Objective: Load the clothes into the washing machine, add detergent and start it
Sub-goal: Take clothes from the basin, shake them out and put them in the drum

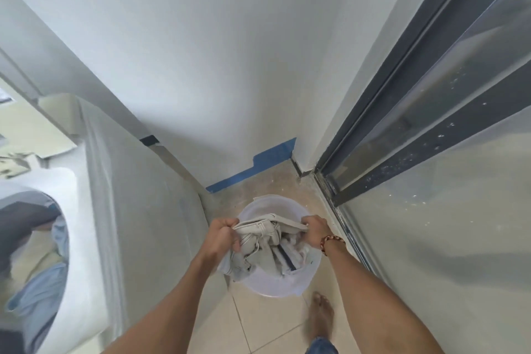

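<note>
Head view: both hands, left hand [222,236] and right hand [314,231], clench a beige garment [260,247] over the bucket [287,287]; its trailing folds may snag the bucket's rim or drag on the floor on the way to the washing machine [83,210], left of the bucket.

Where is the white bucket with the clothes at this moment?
In the head view, the white bucket stands on the tiled floor at lower centre, between the washing machine on the left and the sliding glass door on the right, just ahead of the bare foot.
</note>
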